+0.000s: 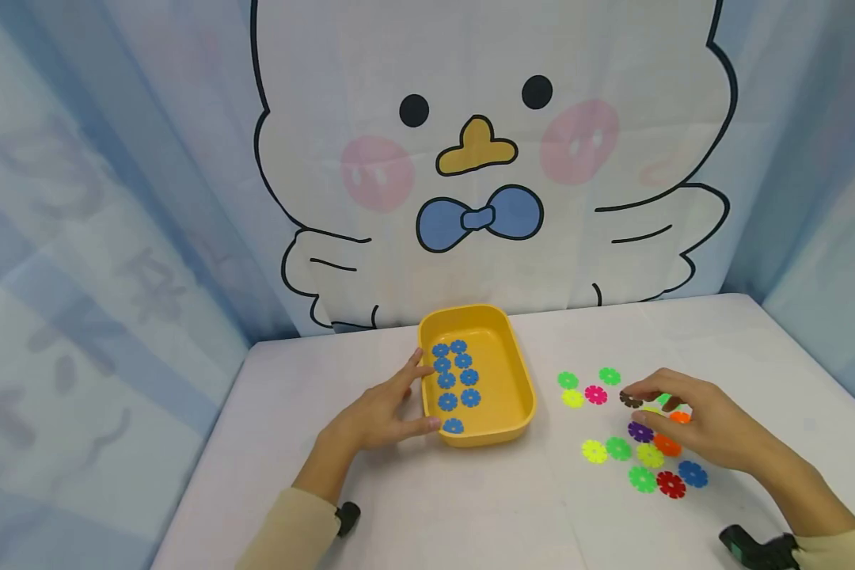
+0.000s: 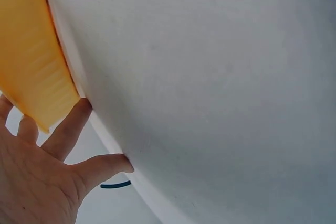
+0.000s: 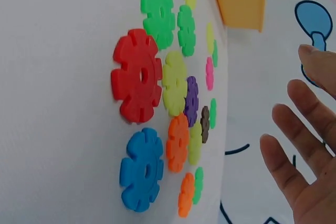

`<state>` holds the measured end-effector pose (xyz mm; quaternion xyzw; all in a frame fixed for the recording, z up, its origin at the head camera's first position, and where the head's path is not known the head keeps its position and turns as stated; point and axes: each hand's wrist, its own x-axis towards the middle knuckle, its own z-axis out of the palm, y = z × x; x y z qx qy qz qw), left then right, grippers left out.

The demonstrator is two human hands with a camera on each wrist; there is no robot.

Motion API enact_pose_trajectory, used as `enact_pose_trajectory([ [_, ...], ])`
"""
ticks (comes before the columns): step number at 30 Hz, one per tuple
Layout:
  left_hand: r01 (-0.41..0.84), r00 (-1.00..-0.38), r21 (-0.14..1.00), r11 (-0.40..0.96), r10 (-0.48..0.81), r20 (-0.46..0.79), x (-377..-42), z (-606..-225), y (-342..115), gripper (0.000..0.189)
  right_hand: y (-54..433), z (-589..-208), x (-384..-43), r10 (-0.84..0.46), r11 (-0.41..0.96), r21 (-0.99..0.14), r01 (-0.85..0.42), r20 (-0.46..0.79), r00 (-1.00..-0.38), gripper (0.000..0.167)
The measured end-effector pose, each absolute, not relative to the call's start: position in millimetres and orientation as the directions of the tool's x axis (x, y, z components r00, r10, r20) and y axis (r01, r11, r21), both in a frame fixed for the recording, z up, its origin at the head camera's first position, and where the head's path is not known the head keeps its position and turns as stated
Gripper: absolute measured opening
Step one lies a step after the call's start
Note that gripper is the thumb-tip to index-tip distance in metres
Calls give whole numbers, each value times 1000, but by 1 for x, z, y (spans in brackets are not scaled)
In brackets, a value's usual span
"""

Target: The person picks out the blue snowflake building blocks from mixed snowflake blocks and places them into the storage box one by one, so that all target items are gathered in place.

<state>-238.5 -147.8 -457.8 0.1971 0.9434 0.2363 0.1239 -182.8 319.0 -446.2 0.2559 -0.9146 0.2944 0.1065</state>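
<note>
A yellow plastic tray (image 1: 499, 364) stands on the table, with several blue snowflake discs (image 1: 446, 381) laid in two columns along its left side. My left hand (image 1: 378, 416) spreads its thumb and fingers along the tray's left edge, fingertips right at the rim. In the left wrist view the tray's outer wall (image 2: 31, 45) shows beside the fingers. My right hand (image 1: 716, 423) hovers above a scatter of notched discs, fingers loosely bent and nothing between them. Nearest its fingertips are a brown disc (image 1: 630, 400) and a purple disc (image 1: 640, 431). A blue disc (image 3: 142, 170) lies at the scatter's near side.
Around these lie a red disc (image 1: 670, 484), a pink disc (image 1: 595, 394), and several green, yellow and orange discs, some overlapping. Behind the white table (image 1: 292, 443) hangs a curtain (image 1: 477, 269) printed with a cartoon character. More cloth hangs at both sides.
</note>
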Motion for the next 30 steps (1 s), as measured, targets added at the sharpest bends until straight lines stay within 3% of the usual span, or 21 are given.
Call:
enact_pose_trajectory([
  [5,298,-902,494,817,411,-135,-236,-459,-147,85,326,-444,-185,-404,728,-450,-518,328,-854,41],
  [13,287,-906,505,814,403,-134,-237,-460,-145,87,346,-444,-171,-404,785,-459,-416,129,-906,43],
  [23,293,-903,498,816,408,-136,-237,-458,-149,85,366,-459,-158,-377,787,-499,-362,76,-923,46],
  [30,298,-903,495,816,409,-131,-238,-459,-148,85,372,-472,-153,-455,703,-572,-422,93,-885,41],
])
